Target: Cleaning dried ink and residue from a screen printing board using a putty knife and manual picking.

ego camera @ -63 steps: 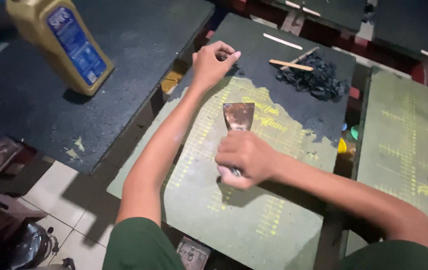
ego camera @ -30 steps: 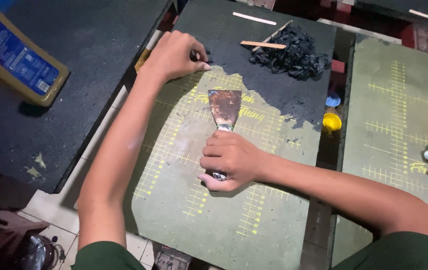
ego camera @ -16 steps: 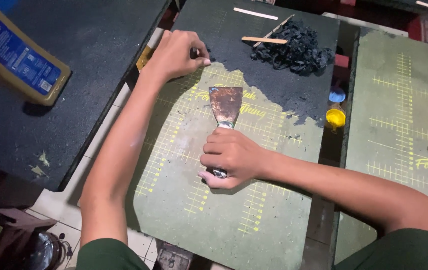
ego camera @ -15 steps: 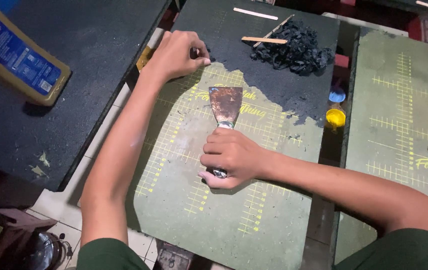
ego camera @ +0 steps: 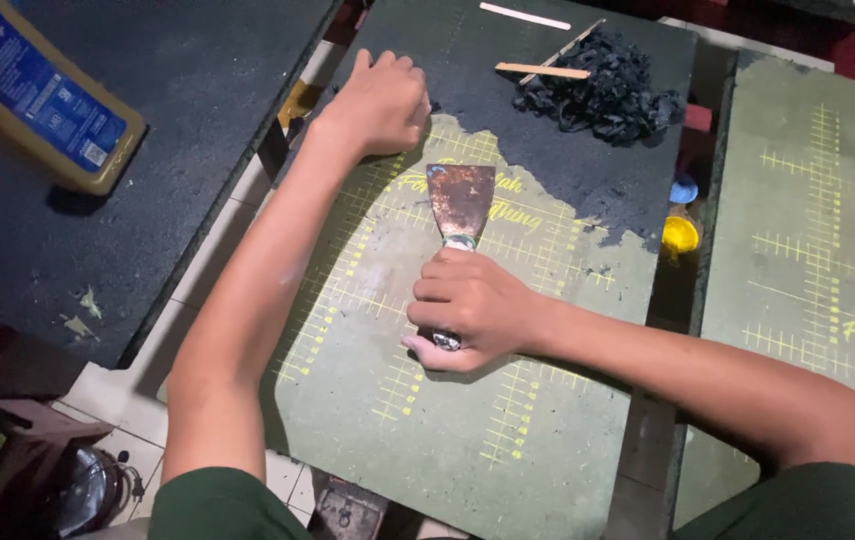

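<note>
Since half a second ago we see almost nothing shifted: the scraper [ego camera: 461, 200] sits at the same spot on the board and both hands keep their places, with only a slight drift of the view. The right hand [ego camera: 468, 310] is clenched around the scraper's handle, fingers curled over it and the butt end showing just under the little finger; the rusty blade points away from the person and lies flat or nearly flat on the green board [ego camera: 388, 440], its front edge just short of the ragged border of the black coating [ego camera: 548, 150] that covers the far part of the board. The left hand [ego camera: 380, 100] rests on the board near its far left corner, right at that border, fingers bent and pressed down; we cannot tell whether it pinches anything. The bared green surface carries a yellow grid and yellow lettering. On the far side, on the black part, lies a heap of black scrapings [ego camera: 603, 90], with a wooden stick [ego camera: 543, 71] touching its left edge and a pale stick [ego camera: 525, 16] farther back. In the gap to the right of the board sit a yellow cap [ego camera: 681, 234] and a blue cap [ego camera: 684, 190]. A second green board [ego camera: 808, 260] lies to the right, and a tan bottle with a blue label [ego camera: 38, 90] lies on the dark table [ego camera: 178, 110] at the left.
</note>
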